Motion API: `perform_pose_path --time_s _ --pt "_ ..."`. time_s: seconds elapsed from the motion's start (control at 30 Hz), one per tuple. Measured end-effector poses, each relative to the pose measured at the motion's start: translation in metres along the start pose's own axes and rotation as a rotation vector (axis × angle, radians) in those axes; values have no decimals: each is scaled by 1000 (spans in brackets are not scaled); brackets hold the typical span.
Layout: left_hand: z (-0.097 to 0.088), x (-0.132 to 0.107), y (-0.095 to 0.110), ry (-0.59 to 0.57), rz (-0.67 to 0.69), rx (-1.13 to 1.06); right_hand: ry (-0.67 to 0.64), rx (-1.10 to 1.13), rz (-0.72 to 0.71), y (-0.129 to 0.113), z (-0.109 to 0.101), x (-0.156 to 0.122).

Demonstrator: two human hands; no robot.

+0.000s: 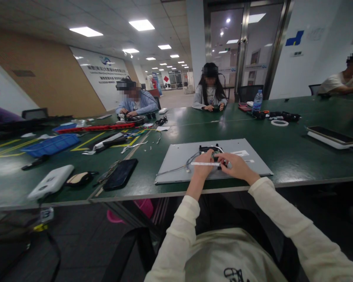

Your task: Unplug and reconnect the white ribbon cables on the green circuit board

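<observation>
A flat grey panel (176,156), like the back of a display, lies on the table edge in front of me. A dark bracket with a small circuit board (209,149) sits on its middle, partly covered by my fingers. My left hand (204,162) is closed at the board, its fingertips against those of my right hand; what it pinches is hidden. My right hand (233,163) is closed with bent fingers at the end of a thin white strip (204,163), which crosses in front of my left hand. Thin grey cables (181,168) run leftward over the panel.
Left of the panel lie a black phone (120,174), a white box-shaped device (51,181), a computer mouse (80,178) and a blue tray (51,145). On the right are a white tape ring (279,123), a water bottle (257,101) and a device (332,137). Two people work opposite.
</observation>
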State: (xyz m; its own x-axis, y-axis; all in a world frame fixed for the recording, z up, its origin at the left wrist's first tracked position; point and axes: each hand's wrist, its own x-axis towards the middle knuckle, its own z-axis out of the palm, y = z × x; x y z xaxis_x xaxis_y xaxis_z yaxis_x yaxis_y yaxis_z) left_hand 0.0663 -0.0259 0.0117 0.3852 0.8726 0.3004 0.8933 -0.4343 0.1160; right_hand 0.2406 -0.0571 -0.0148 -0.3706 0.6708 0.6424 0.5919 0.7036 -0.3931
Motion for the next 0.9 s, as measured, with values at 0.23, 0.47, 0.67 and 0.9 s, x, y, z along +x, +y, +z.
perform_pose_path --time_s 0.23,0.47,0.67,0.9 --pt "0 1 3 -38 23 55 -88 276 127 1 -1 5" --pt "-4 -1 5 -74 41 47 -110 689 272 -4 5 6" --pt "-3 -3 5 -106 8 44 -175 830 292 -4 1 5" --pt "-3 -4 7 -56 -38 21 200 1014 459 -4 -9 8"
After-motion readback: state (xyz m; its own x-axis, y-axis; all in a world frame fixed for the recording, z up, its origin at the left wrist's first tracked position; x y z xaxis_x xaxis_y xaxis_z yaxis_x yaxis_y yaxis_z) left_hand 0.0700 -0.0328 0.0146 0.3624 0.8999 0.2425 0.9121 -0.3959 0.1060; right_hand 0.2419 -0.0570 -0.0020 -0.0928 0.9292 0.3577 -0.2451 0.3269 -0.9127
